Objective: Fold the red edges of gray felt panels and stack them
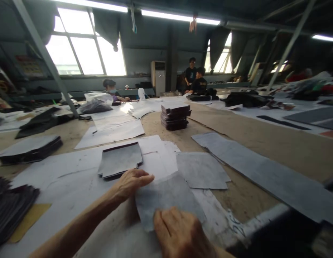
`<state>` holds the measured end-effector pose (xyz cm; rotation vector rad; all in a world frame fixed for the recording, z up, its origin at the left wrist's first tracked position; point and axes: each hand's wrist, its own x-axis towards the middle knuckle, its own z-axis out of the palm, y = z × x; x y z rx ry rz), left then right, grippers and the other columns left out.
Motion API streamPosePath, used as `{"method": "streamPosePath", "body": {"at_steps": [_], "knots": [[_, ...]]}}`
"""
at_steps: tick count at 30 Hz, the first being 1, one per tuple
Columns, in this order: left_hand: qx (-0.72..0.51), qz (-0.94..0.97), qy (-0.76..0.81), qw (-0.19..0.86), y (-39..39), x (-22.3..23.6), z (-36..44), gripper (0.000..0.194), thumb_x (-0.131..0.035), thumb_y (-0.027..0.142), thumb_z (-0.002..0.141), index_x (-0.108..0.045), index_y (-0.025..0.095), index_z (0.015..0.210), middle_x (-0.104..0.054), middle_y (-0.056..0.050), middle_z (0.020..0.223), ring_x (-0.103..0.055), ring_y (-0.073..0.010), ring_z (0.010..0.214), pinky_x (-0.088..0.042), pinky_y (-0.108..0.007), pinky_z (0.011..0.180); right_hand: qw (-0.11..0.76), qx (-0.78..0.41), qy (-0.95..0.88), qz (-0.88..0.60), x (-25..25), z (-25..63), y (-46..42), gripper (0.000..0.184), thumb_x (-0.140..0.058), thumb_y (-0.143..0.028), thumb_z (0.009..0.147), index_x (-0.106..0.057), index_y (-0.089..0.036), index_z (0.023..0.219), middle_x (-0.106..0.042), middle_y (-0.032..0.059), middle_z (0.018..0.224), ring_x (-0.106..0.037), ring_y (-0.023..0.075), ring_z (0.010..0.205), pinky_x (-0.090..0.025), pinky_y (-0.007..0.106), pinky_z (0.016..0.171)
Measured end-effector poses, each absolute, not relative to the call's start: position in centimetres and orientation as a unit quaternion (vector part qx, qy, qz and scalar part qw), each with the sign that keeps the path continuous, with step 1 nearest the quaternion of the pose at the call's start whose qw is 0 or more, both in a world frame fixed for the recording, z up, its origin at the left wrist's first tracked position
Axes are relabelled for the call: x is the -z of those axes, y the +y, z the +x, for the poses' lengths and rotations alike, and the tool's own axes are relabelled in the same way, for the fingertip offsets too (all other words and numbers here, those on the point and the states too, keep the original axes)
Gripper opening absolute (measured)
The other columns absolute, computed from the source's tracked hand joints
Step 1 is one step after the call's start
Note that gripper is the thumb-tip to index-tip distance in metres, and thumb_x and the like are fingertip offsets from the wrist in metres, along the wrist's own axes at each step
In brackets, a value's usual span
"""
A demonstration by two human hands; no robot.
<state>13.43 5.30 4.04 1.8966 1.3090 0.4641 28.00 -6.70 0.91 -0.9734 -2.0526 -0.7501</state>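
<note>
A right hand (179, 231), fingers bunched, touched the near part of a gray sheet (169, 193) left of handwriting (237, 226) resembling "26"; a left hand (133, 182), fingers extended close together, met its far-left edge. Any pinch was hidden.

The left hand (135, 181) lies at the upper left edge of a grey piece (169, 195), and the right hand (179, 231) curls over its near edge. Just beyond, a low stack (120, 161) rests on white paper (72, 170). A flat panel (201, 170) lies near a long strip (263, 170). Farther back stands a taller pile (175, 118) (three people (199, 84) show beyond it, near bright windows (84, 52)).
</note>
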Motion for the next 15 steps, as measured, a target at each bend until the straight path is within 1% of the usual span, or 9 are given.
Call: {"method": "streamPosePath", "body": {"at_steps": [2, 4, 6, 8, 10, 11, 13, 14, 15], "knots": [[-0.165, 0.743, 0.53, 0.374, 5.1, -4.3, 11.9, 0.038, -0.063, 0.045, 0.06, -0.068, 0.018, 0.085, -0.067, -0.004, 0.087, -0.057, -0.0276, 0.091, -0.042, -0.033, 0.078, 0.353, 0.347, -0.797, -0.345, -0.5, 26.0, -6.4, 0.024, -0.039, 0.002, 0.071, -0.061, -0.005, 0.076, -0.054, 0.0052, 0.05, -0.046, 0.0147, 0.04, -0.022, 0.027, 0.034], [-0.156, 0.744, 0.539, 0.363, 4.9, -4.3, 10.6, 0.039, -0.066, 0.035, 0.055, -0.067, 0.017, 0.09, -0.066, -0.005, 0.092, -0.056, -0.0275, 0.094, -0.041, -0.033, 0.08, 0.351, 0.375, -0.792, -0.33, -0.1, 23.9, -6.3, 0.022, -0.042, 0.005, 0.068, -0.061, -0.004, 0.074, -0.055, 0.0055, 0.049, -0.045, 0.0138, 0.038, -0.02, 0.026, 0.032], [-0.149, 0.743, 0.54, 0.365, 4.8, -4.2, 9.7, 0.039, -0.064, 0.029, 0.053, -0.067, 0.015, 0.09, -0.067, -0.005, 0.086, -0.058, -0.0244, 0.085, -0.044, -0.03, 0.072, 0.38, 0.372, -0.78, -0.33, 0.4, 22.0, -6.5, 0.023, -0.041, 0.008, 0.066, -0.06, -0.005, 0.069, -0.053, 0.0047, 0.046, -0.042, 0.0124, 0.035, -0.017, 0.025, 0.031], [-0.144, 0.744, 0.538, 0.369, 4.7, -3.8, 8.9, 0.036, -0.06, 0.024, 0.054, -0.067, 0.015, 0.088, -0.066, -0.003, 0.077, -0.059, -0.0196, 0.071, -0.044, -0.026, 0.06, 0.415, 0.338, -0.771, -0.343, 0.7, 20.8, -6.9, 0.024, -0.041, 0.007, 0.068, -0.054, -0.011, 0.057, -0.048, 0.0023, 0.041, -0.038, 0.011, 0.032, -0.013, 0.025, 0.03], [-0.145, 0.747, 0.536, 0.365, 4.4, -3.5, 8.5, 0.035, -0.058, 0.021, 0.054, -0.067, 0.015, 0.087, -0.065, -0.001, 0.073, -0.057, -0.0157, 0.063, -0.042, -0.023, 0.054, 0.417, 0.252, -0.806, -0.337, 0.4, 20.8, -7.2, 0.027, -0.045, -0.003, 0.075, -0.047, -0.016, 0.051, -0.044, -0.0005, 0.039, -0.036, 0.0104, 0.032, -0.012, 0.025, 0.031], [-0.149, 0.75, 0.536, 0.359, 4.2, -3.3, 8.3, 0.034, -0.057, 0.02, 0.054, -0.068, 0.016, 0.087, -0.065, 0.0, 0.073, -0.056, -0.0147, 0.061, -0.041, -0.022, 0.053, 0.409, 0.193, -0.828, -0.331, 0.0, 21.2, -7.0, 0.029, -0.048, -0.011, 0.078, -0.045, -0.017, 0.05, -0.042, -0.0015, 0.039, -0.037, 0.0105, 0.033, -0.014, 0.025, 0.031], [-0.162, 0.756, 0.536, 0.34, 3.9, -3.0, 8.2, 0.033, -0.057, 0.018, 0.056, -0.069, 0.018, 0.086, -0.065, 0.0, 0.071, -0.056, -0.0143, 0.061, -0.041, -0.023, 0.054, 0.384, 0.074, -0.856, -0.338, -1.3, 23.0, -5.9, 0.028, -0.054, -0.028, 0.08, -0.049, -0.018, 0.054, -0.047, -0.0015, 0.044, -0.044, 0.0114, 0.04, -0.024, 0.023, 0.034], [-0.17, 0.758, 0.536, 0.329, 3.6, -2.9, 8.2, 0.031, -0.056, 0.018, 0.057, -0.069, 0.018, 0.086, -0.065, 0.0, 0.07, -0.056, -0.0146, 0.062, -0.042, -0.024, 0.055, 0.368, 0.031, -0.853, -0.368, -2.0, 24.0, -5.0, 0.023, -0.056, -0.031, 0.078, -0.054, -0.018, 0.06, -0.053, 0.0003, 0.052, -0.05, 0.0132, 0.048, -0.033, 0.023, 0.04], [-0.18, 0.762, 0.535, 0.318, 3.4, -2.8, 8.2, 0.03, -0.056, 0.017, 0.058, -0.07, 0.019, 0.085, -0.064, 0.0, 0.07, -0.056, -0.015, 0.063, -0.042, -0.024, 0.057, 0.334, 0.004, -0.85, -0.407, -2.7, 25.1, -3.9, 0.012, -0.059, -0.028, 0.077, -0.059, -0.017, 0.072, -0.06, 0.0031, 0.066, -0.056, 0.0156, 0.062, -0.042, 0.024, 0.052]]}}
